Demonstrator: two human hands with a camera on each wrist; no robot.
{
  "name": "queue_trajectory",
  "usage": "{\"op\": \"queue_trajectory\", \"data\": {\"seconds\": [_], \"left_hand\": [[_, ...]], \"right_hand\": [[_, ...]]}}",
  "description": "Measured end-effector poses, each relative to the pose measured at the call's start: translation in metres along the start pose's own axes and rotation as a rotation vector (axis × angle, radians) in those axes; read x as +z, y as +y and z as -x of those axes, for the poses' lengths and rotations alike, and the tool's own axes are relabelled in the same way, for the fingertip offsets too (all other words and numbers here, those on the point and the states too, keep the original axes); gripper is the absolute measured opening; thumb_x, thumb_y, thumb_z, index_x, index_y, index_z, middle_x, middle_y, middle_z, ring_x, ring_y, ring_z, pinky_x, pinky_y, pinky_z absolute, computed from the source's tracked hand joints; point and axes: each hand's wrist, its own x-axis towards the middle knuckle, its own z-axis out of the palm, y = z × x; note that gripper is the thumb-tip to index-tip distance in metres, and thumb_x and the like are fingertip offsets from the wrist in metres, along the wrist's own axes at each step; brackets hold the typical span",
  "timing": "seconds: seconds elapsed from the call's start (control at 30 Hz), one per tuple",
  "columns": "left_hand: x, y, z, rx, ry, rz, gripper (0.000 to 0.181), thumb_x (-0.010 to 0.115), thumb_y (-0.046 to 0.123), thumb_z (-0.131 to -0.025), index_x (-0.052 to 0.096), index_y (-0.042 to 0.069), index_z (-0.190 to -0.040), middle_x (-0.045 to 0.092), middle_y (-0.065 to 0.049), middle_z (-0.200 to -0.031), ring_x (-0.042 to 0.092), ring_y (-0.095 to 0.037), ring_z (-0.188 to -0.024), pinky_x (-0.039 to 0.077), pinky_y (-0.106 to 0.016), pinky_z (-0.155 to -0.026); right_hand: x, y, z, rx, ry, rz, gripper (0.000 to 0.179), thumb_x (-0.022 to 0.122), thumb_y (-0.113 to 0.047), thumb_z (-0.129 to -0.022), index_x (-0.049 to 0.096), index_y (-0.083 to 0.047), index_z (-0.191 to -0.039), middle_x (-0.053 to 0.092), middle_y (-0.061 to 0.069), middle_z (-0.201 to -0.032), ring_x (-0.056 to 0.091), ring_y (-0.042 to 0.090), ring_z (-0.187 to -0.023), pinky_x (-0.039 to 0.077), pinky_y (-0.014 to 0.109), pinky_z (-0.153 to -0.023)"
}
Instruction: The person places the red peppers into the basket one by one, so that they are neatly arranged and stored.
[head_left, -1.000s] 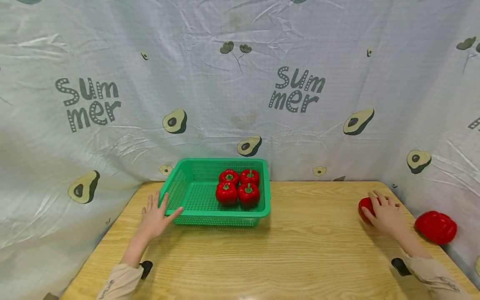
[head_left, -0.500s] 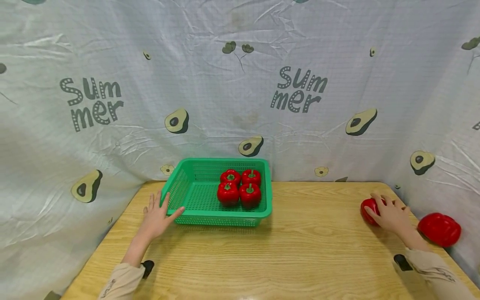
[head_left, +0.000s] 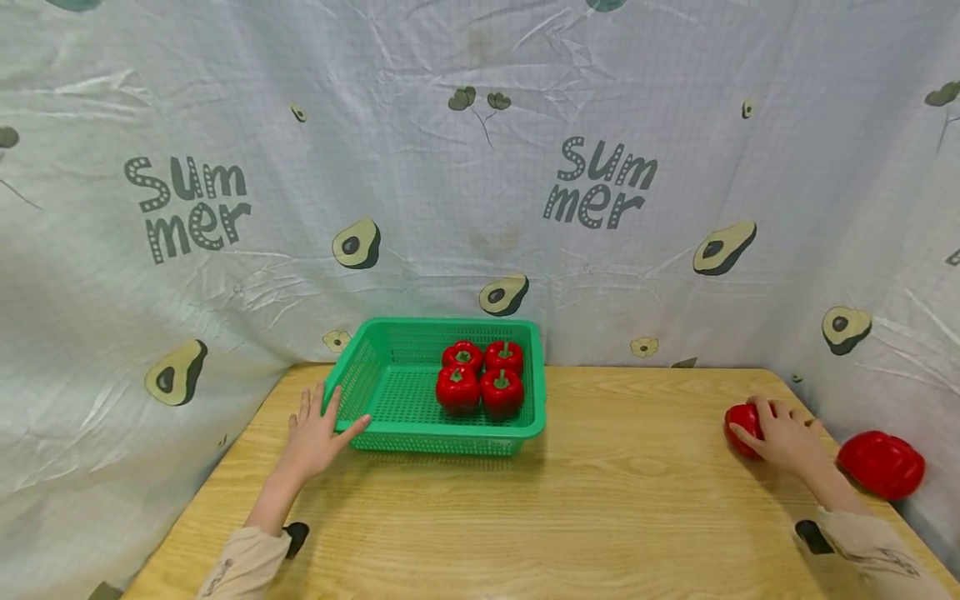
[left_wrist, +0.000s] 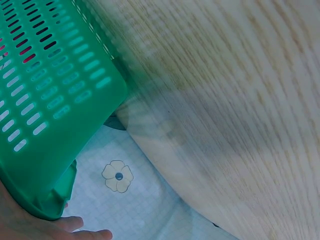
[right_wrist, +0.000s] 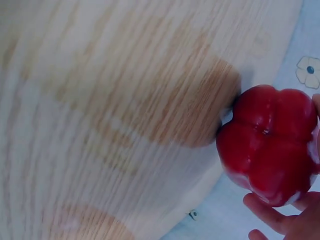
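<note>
The right hand [head_left: 783, 437] holds a pepper [right_wrist: 267, 142], likely light and slippery, best gripped round its sides; the left hand [head_left: 311, 437] spreads wide.

The cloth [head_left: 405, 183] reads "summer" twice; sleeve marks [head_left: 219, 575], perhaps lettering, blur.

Over there on the table [head_left: 570, 517], the basket [head_left: 435, 428] stands toward the back, left of the middle. Cloth [head_left: 420, 183] hangs behind it and round both sides of the table. Four peppers sit together in the basket's right half: one pair behind [head_left: 462, 357] [head_left: 504, 358], the other in front [head_left: 457, 392] [head_left: 502, 395]. The left hand [head_left: 313, 433] lies at the basket's front left corner. Well to the right of the basket, the fifth pepper [head_left: 738, 432] is in the right hand [head_left: 783, 437]. Farther right, past that hand and a little nearer the person, lies the sixth pepper [head_left: 882, 465], by the table's right edge.
</note>
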Motion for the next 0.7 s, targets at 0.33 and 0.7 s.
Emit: {"op": "queue_trajectory", "data": {"seconds": [0.33,0.7], "left_hand": [[0.000,0.000,0.000,0.004,0.008,0.000,0.088,0.042,0.058,-0.087,0.015,-0.005,-0.142,0.000,-0.032,-0.146,-0.004,-0.053,-0.132,0.007,-0.074,-0.094],[0.000,0.000,0.001,0.006,0.010,0.004,0.088,0.042,0.058,-0.087,0.016,-0.006,-0.142,0.001,-0.032,-0.146,-0.003,-0.053,-0.132,0.008,-0.074,-0.094]], "right_hand": [[-0.004,-0.007,0.006,-0.066,0.075,0.027,0.054,0.066,-0.038,-0.077,0.036,-0.002,-0.105,0.043,0.035,-0.102,0.042,0.055,-0.080,0.030,0.057,-0.063],[-0.006,-0.012,0.019,-0.075,0.090,0.060,0.062,0.075,-0.037,-0.068,0.034,-0.005,-0.101,0.047,0.031,-0.088,0.042,0.049,-0.077,0.030,0.052,-0.061]]}}
